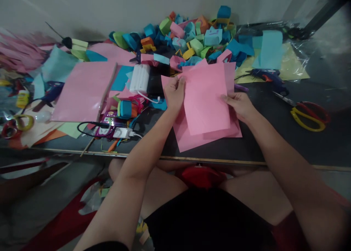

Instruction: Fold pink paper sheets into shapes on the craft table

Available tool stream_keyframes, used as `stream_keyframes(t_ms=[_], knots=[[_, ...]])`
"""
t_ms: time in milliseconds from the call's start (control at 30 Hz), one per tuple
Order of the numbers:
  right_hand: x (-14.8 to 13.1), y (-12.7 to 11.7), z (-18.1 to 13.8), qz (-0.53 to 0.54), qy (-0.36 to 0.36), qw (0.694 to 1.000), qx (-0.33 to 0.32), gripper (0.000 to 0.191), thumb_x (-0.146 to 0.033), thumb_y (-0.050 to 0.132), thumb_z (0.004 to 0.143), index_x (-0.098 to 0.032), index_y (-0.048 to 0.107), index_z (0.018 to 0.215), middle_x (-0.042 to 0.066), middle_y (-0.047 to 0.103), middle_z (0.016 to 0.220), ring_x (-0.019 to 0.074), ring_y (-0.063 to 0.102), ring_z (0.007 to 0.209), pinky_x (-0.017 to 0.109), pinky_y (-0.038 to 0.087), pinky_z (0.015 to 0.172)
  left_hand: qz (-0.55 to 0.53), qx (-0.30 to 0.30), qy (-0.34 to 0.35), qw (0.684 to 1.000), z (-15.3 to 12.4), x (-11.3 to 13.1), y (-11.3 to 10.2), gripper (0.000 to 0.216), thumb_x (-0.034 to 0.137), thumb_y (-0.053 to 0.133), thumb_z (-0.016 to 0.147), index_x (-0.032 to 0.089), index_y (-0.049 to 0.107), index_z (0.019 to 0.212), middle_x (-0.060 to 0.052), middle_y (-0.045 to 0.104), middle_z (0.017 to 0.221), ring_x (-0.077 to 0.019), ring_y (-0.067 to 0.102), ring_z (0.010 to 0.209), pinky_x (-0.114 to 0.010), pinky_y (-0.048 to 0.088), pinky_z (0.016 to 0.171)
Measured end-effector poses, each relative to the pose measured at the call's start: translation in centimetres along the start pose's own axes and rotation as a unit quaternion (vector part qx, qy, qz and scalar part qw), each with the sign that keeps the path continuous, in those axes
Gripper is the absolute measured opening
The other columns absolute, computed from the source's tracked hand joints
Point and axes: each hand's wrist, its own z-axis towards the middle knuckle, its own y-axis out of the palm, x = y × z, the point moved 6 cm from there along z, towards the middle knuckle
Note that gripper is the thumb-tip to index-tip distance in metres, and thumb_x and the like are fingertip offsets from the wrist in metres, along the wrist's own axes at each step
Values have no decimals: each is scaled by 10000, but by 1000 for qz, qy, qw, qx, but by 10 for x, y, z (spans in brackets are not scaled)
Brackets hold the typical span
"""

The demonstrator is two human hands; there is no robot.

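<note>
Several pink paper sheets [207, 101] lie loosely over one another in front of me, their edges out of line. My left hand [175, 92] pinches the upper left edge of the sheets, thumb on top. At the right edge, my right hand [238, 103] grips the top sheet between thumb and fingers. How many sheets each hand has hold of, I cannot tell. The lower corners of the pink paper reach out over the dark tabletop [260, 145].
Small folded paper pieces [196, 42] are heaped at the back. Scissors [308, 116] and a glue gun [270, 77] lie to the right. A pink packet [82, 92], a white power bank [139, 78] and a purple power strip [106, 125] with cables sit left.
</note>
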Motion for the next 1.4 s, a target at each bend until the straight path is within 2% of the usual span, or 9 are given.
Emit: stream_keyframes(t_ms=[267, 633, 767, 900, 1033, 1133, 1200, 1300, 1400], knots=[[4, 1, -2, -66, 86, 993, -47, 498, -626, 944, 578, -183, 759, 712, 34, 691, 633, 168, 635, 560, 295, 509, 475, 41, 42, 27, 998, 15, -9, -12, 386, 574, 675, 938, 199, 766, 962, -49, 768, 915, -192, 696, 898, -308, 568, 826], [-8, 13, -15, -167, 107, 960, -195, 502, -618, 876, 702, -196, 622, 603, -44, 528, 456, 53, 417, 380, 208, 307, 340, 17, 69, 13, 997, 34, -12, -40, 420, 645, 736, 864, 226, 713, 861, -41, 708, 859, -215, 670, 936, -321, 554, 842], [-3, 12, -11, -124, 114, 965, -203, 457, -581, 832, 782, -186, 633, 665, 12, 650, 540, 100, 599, 478, 210, 471, 447, 15, 87, 27, 996, 31, -3, -37, 393, 596, 703, 916, 211, 706, 835, -29, 686, 839, -182, 633, 856, -302, 533, 809], [-2, 14, -12, -108, 134, 958, -229, 420, -494, 929, 668, -155, 743, 833, 68, 790, 759, 156, 741, 649, 220, 578, 545, 2, 86, 25, 996, 24, 3, -32, 424, 613, 698, 918, 199, 698, 826, -27, 680, 829, -171, 611, 827, -295, 525, 795], [0, 12, -15, -124, 155, 947, -254, 439, -530, 940, 627, -150, 763, 757, 82, 802, 760, 156, 744, 622, 228, 608, 551, -64, 70, 2, 996, 21, 3, -25, 473, 670, 749, 850, 209, 661, 792, -31, 668, 815, -185, 645, 867, -277, 536, 749], [-1, 7, -11, -110, 148, 957, -226, 416, -512, 950, 631, -152, 779, 751, 93, 808, 776, 180, 768, 663, 252, 650, 607, -149, 19, -33, 988, 16, 2, -12, 586, 789, 649, 851, 207, 696, 902, -39, 671, 819, -175, 672, 811, -284, 549, 703], [-3, 3, -6, -83, 129, 973, -170, 389, -464, 953, 663, -142, 788, 806, 105, 805, 772, 201, 782, 694, 262, 664, 631, -171, -63, -61, 981, 8, 1, 3, 647, 827, 643, 821, 203, 711, 976, -52, 694, 848, -187, 696, 809, -309, 570, 714], [-1, 1, -3, -46, 133, 985, -103, 336, -422, 907, 767, -141, 763, 881, 114, 792, 739, 227, 797, 727, 274, 672, 631, -118, -187, -71, 973, -7, 1, 24, 622, 743, 834, 689, 195, 723, 960, -71, 736, 895, -227, 720, 859, -374, 603, 800], [1, 5, -5, -19, 149, 985, -80, 350, -470, 817, 866, -167, 660, 788, 121, 759, 676, 246, 808, 765, 256, 657, 584, -71, -224, -47, 971, -16, 1, 30, 614, 699, 878, 659, 193, 741, 979, -94, 759, 956, -246, 721, 893, -422, 609, 873]])
